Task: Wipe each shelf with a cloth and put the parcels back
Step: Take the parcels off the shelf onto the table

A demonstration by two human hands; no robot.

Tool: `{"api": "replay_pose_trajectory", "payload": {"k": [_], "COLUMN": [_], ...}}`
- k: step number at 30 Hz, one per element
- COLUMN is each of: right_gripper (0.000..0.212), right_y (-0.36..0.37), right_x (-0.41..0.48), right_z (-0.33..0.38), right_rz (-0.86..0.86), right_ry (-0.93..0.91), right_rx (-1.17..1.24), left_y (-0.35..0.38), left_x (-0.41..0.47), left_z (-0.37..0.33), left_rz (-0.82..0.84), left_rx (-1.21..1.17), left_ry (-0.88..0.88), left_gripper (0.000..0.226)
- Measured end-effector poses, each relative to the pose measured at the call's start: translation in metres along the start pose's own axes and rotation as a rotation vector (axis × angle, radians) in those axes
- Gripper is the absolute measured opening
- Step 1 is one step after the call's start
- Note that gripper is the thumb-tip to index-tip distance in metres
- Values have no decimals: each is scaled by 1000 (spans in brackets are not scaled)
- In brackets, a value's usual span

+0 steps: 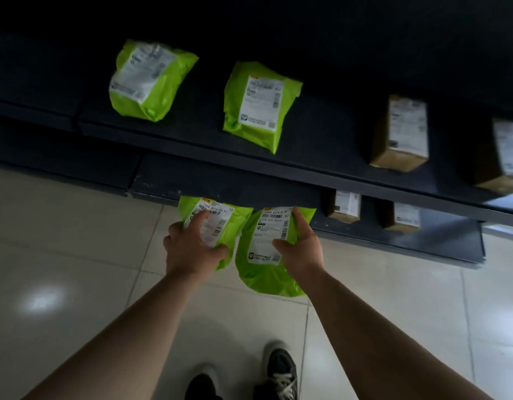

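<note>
A pale tiled floor [76, 255] with thin grout lines fills the lower part of the view, a soft patch of reflected light [41, 301] lies on it at the left, and two dark shoes [281, 373] stand at the bottom edge, one with pale laces.

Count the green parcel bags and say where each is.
4. Upper shelf: left bag and middle bag. The left hand grips a third bag, the right hand a fourth bag. Others may be hidden.
</note>
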State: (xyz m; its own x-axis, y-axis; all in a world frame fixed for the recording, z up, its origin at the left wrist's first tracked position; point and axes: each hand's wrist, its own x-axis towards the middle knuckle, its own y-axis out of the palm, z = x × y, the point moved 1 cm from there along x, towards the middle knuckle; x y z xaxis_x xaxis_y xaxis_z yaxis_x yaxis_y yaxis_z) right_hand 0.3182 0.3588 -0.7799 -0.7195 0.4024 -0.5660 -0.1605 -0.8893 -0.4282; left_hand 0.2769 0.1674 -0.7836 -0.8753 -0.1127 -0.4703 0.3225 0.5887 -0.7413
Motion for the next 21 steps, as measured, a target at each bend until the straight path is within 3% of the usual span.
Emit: {"api": "replay_pose_trajectory", "payload": {"k": [6,12,21], "right_gripper": [80,74,77], "right_y": [-81,-181,-311], "right_x": [-94,-180,-301], "right_z": [55,109,139], "right_rz": [-85,-306,-559], "right_ry": [-10,-30,-73], "right_rx": [118,262,453], "left_y": [-66,-128,-166], "left_x": [-83,-155,-277], "left_z": [-70,-154,-275], "left_rz": [55,58,71], "left_rx": [-53,-113,-163], "left_ry": [108,291,582], "left_gripper": [80,78,79]}}
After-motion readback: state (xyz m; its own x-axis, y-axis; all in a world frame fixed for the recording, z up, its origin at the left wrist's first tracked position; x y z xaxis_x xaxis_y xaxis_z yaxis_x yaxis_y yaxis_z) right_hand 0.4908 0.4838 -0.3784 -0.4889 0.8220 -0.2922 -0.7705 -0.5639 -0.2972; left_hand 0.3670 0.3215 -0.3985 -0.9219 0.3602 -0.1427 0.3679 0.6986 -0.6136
